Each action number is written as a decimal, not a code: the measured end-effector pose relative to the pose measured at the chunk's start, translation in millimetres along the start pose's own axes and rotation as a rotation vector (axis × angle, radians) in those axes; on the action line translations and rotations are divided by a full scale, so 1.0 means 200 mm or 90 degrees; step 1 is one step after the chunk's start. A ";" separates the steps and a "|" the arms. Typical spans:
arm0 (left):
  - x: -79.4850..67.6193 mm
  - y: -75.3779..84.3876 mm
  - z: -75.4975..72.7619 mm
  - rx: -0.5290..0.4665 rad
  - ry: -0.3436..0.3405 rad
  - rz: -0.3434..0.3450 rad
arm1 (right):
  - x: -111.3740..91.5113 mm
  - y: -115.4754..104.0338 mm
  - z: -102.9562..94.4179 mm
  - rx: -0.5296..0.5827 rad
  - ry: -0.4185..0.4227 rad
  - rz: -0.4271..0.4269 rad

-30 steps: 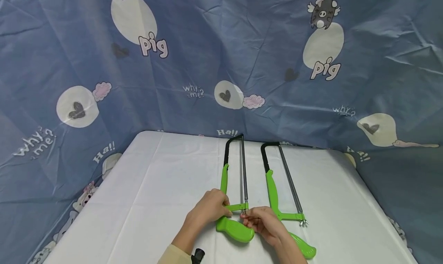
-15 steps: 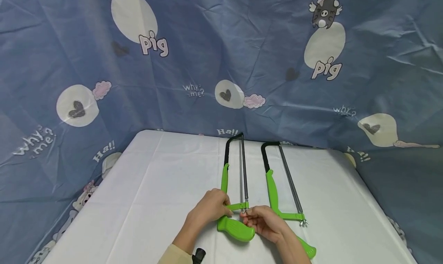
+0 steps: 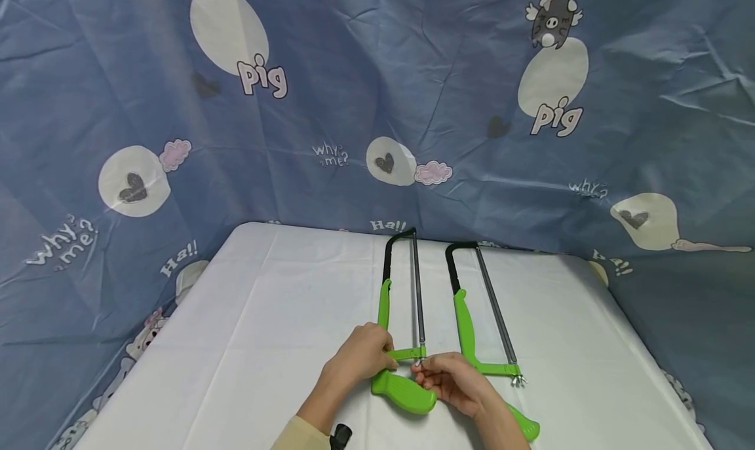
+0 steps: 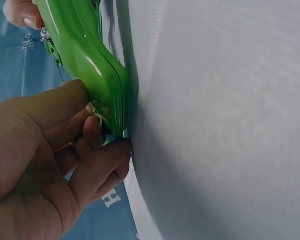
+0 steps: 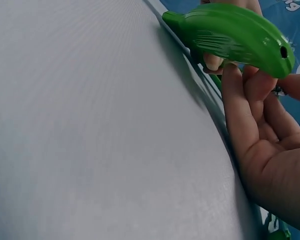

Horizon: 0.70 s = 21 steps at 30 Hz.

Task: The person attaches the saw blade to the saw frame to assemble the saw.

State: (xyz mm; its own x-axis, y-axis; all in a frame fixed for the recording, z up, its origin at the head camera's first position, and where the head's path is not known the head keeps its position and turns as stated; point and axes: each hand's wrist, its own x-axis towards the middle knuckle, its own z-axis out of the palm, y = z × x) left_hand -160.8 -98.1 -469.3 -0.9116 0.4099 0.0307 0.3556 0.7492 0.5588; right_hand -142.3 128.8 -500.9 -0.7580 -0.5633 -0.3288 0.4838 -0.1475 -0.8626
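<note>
Left hand grip: the left hand (image 3: 358,357) has its fingers curled round the green frame of the nearer hacksaw (image 3: 404,392), just above the handle; the left wrist view shows thumb and fingers (image 4: 97,131) wrapped on the green plastic.
Right hand grip: the right hand (image 3: 451,381) pinches with its fingertips at the small metal fitting (image 3: 419,361) where the blade meets the green crossbar, just right of the left hand's hold. The right wrist view shows its fingers (image 5: 249,95) extended beside the green handle.
Held saw: lies flat on the white table (image 3: 248,332); its handle points toward the person, and its blade and black bow run away from the grip toward the backdrop.
Second hacksaw (image 3: 472,335): just right of the grip, parallel to the first, untouched; its handle end sits partly behind the right wrist, and its own wing nut (image 3: 517,379) lies right of the right hand.
Sleeve: a pale cuff (image 3: 301,435) on the left arm, with a small black object (image 3: 340,435) beside it, below the grip.
Backdrop: a blue cloth (image 3: 118,76) hangs behind and round the table.
Readable writing: "pig" twice, "why? me?" and "Ha!!", printed among cartoon pigs, hearts and clouds.
Brands on saws: none can be read.
</note>
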 end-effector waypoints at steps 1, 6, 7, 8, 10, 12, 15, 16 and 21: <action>0.00 0.00 0.00 0.001 0.000 -0.001 | 0.00 0.00 0.00 -0.010 0.005 -0.002; 0.00 0.02 0.01 0.027 0.004 -0.001 | -0.01 0.01 0.01 -0.066 0.047 -0.013; 0.00 0.02 0.01 0.033 0.005 0.000 | -0.01 0.01 0.01 -0.077 0.056 -0.014; 0.00 0.02 0.01 0.038 0.007 0.001 | -0.02 0.01 0.01 -0.088 0.067 -0.014; 0.00 0.02 0.01 0.047 0.010 0.003 | -0.02 0.01 0.02 -0.118 0.090 -0.015; 0.00 0.02 0.01 0.052 0.012 0.005 | -0.02 0.01 0.03 -0.153 0.115 -0.020; 0.01 0.02 0.02 0.052 0.011 0.003 | -0.03 0.00 0.05 -0.216 0.164 -0.027; 0.01 0.02 0.02 0.051 0.012 0.001 | -0.03 0.00 0.06 -0.236 0.180 -0.030; 0.01 0.01 0.03 0.065 0.011 0.003 | -0.04 0.00 0.09 -0.337 0.264 -0.035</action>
State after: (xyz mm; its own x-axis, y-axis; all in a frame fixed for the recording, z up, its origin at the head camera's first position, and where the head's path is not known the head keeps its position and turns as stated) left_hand -161.1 -91.2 -473.2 -0.9130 0.4051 0.0484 0.3785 0.7967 0.4712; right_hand -128.3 117.7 -490.9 -0.9318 -0.1925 -0.3077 0.2397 0.3102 -0.9199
